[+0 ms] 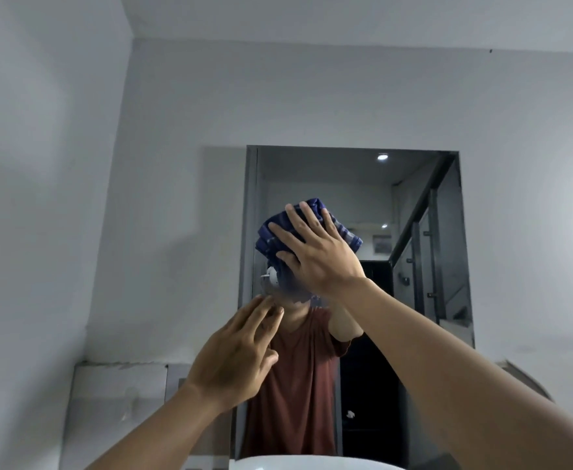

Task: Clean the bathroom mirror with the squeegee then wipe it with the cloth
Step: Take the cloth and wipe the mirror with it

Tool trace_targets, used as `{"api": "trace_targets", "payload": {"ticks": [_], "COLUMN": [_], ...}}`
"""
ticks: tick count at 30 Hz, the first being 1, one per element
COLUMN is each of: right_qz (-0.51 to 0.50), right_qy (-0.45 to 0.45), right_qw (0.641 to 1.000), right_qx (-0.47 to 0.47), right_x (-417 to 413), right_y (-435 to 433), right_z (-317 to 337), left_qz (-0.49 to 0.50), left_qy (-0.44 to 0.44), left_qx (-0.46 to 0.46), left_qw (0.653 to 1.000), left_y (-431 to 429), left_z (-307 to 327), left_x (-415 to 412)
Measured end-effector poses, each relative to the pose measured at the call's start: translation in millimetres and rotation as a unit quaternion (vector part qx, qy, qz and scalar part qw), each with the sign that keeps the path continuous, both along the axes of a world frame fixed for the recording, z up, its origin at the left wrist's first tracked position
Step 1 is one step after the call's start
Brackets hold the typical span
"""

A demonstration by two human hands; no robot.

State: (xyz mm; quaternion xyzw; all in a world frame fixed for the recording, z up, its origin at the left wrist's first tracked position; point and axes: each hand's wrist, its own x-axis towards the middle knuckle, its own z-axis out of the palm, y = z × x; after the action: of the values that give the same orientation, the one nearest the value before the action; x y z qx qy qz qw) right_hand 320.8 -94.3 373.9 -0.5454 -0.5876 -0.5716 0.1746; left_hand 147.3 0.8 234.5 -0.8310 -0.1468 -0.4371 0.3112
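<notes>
Overhead-tilted head view, single frame. Mirror (424, 212) hangs on the far grey wall (312, 96), upright, tall rectangle with a dark frame. Right hand (315, 252) is raised against the glass in the upper-left part of the mirror, palm flat, fingers spread and extended, pressing a bunched blue cloth (274, 232) onto the surface; cloth shows above and to the left of the fingers, with an edge also poking out to the right of the hand. Cloth is pinned under the palm rather than gripped in a fist. Left hand (236, 357) is lower and to the left, near the mirror's left edge, fingers loosely extended and slightly blurred, holding nothing; cannot tell whether its fingertips touch the glass. Reflection shows a person in a red-brown shirt (295, 385) and a ceiling light (382, 157). White basin rim (312, 464) sits at the near bottom edge, directly below the mirror. Squeegee not seen in this view
</notes>
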Motion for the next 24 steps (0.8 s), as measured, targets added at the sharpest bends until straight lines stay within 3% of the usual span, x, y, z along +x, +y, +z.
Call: {"api": "trace_targets", "payload": {"ticks": [12, 24], "right_qz": [-0.038, -0.042], "right_qy": [0.116, 0.281], "right_qw": [0.988, 0.936], "right_qx": [0.094, 0.210], "right_x": [76.7, 118.7], "right_y": [-51.9, -77.6], "right_z": [-6.4, -38.0], "left_qz": [0.025, 0.036], "left_qy": [0.018, 0.015], "left_qx": [0.021, 0.004], "left_qw": [0.999, 0.999], "left_y": [-1.8, -4.4], "left_z": [9.3, 10.6], "left_x": [0.2, 1.5]}}
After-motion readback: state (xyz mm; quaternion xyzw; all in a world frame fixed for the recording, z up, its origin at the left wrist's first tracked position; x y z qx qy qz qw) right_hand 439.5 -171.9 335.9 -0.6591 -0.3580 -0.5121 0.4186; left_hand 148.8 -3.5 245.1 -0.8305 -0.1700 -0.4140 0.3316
